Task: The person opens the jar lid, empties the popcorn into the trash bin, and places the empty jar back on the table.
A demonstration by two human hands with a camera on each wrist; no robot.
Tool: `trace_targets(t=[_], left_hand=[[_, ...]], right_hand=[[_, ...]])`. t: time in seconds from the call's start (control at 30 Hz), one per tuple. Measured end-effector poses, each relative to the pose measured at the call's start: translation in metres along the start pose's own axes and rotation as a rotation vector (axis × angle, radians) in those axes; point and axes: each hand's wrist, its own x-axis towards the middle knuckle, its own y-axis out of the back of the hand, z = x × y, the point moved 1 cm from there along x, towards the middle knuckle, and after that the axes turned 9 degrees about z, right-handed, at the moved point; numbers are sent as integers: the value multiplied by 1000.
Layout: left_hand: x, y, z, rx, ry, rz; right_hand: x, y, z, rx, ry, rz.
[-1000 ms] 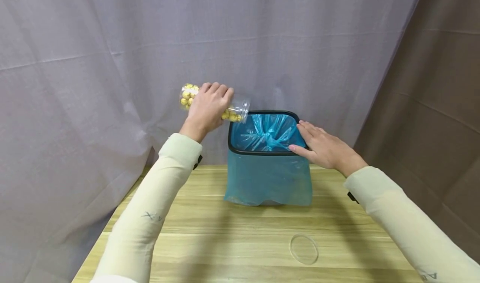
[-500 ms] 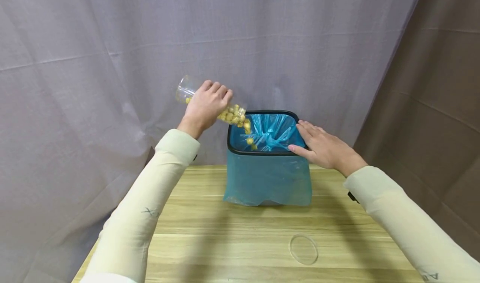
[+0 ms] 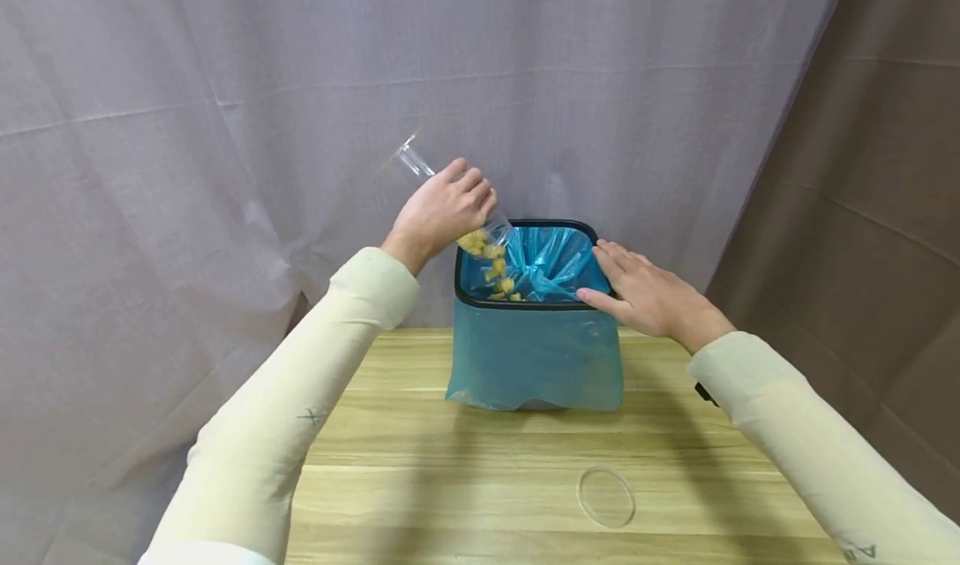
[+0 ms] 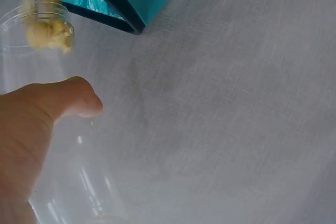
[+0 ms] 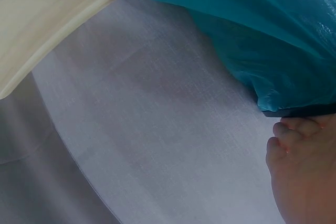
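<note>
My left hand (image 3: 444, 207) grips a clear plastic jar (image 3: 411, 155) around its middle. The jar is tilted steeply, its mouth low over the left side of a waste bin (image 3: 532, 305) with a black rim. Small yellow balls (image 3: 498, 265) tumble from the mouth into the blue bag (image 3: 551, 258), which is knotted inside the bin and hangs over its outside. In the left wrist view, balls (image 4: 47, 33) crowd at the jar's mouth. With fingers nearly straight, my right hand (image 3: 648, 294) rests on the right side of the rim, thumb at the front corner.
On the wooden table (image 3: 480, 482) lies a thin, pale ring (image 3: 606, 497), in front of the bin. A grey curtain (image 3: 225, 132) hangs right behind the bin, and a brown one (image 3: 855, 173) hangs on the right.
My left hand has moved right and tipped the jar from nearly level to steep. The yellow balls have slid to its mouth and fall into the bin. The right hand stays put.
</note>
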Motion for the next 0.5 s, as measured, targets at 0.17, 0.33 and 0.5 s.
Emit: trace_targets(t=[0.17,0.33,0.5], left_hand=[[4,5,1,-27,-4,-45],[-4,4,-2,-161,135,-65],[-21,-4,-6,-418,376,-63]], right_hand=[[-1,1,0,-8,-10,-2],[0,0,1,-15,-11,-8],[0,0,-2,2,-5,-8]])
